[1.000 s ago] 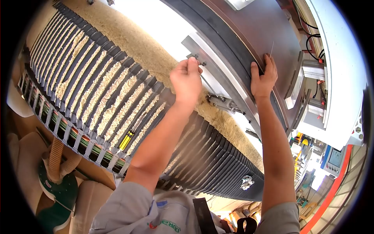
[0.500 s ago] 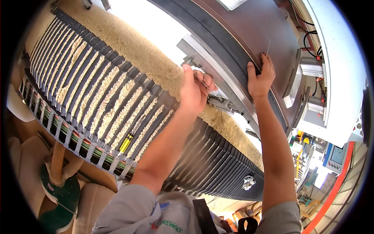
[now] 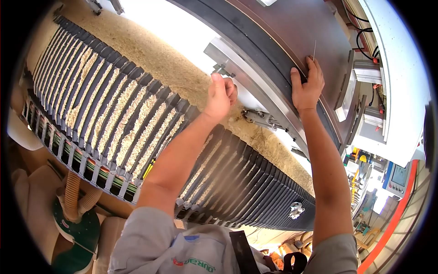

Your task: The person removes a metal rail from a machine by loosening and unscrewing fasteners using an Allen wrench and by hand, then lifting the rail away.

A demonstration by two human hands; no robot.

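Note:
My left hand (image 3: 220,97) is closed, thumb against curled fingers, just below a bolt (image 3: 223,70) at the end of a metal bracket (image 3: 223,51). Whatever lies inside that fist is hidden. Over on the right, my right hand (image 3: 306,93) rests on the edge of a brown panel (image 3: 278,20) beside a black strip (image 3: 255,43), its thumb apart from the fingers. A thin metal rod (image 3: 314,49) sticks up from between those fingers. Below the bracket sits a small metal clamp-like fitting (image 3: 260,118), apart from both hands.
A black ribbed cable chain (image 3: 255,178) covered in wood chips (image 3: 132,123) runs beneath my arms. A yellow-handled tool (image 3: 148,169) lies on it, partly behind my left forearm. Sawdust (image 3: 150,64) covers the floor. A green machine with a hose (image 3: 75,228) stands lower left.
My left hand has moved up and slightly left toward the bolt, and its fingers have curled tighter. The thin metal tool visible in it before is now hidden. My right hand stays at the panel.

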